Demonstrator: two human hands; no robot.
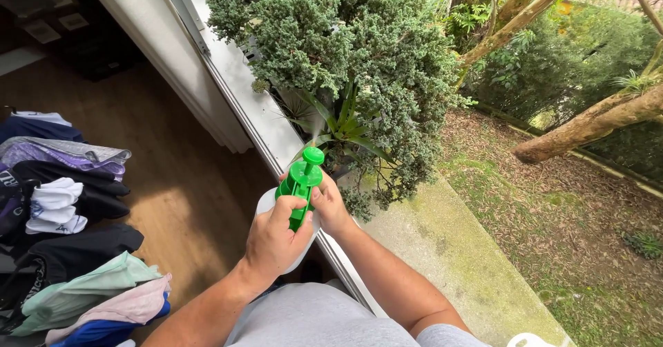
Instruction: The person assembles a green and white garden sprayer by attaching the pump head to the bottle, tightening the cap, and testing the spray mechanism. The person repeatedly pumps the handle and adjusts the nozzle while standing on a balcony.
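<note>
While the left hand is wrapped around the white spray bottle, its green pump head is gripped by the right hand over the window sill. The nozzle is pointed at a spiky potted plant beneath a dense conifer shrub. Folded clothes are draped at left.

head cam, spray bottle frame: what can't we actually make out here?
- Spray bottle body: head view, mostly covered by the left hand and right hand; liquid level unreadable.
- Right fingers' grip on the trigger: hidden behind the green head.
- Plant pots: hidden under the shrub foliage.
- White object: cut off by the bottom edge.
- Clothes pile: cut off at the left edge.
</note>
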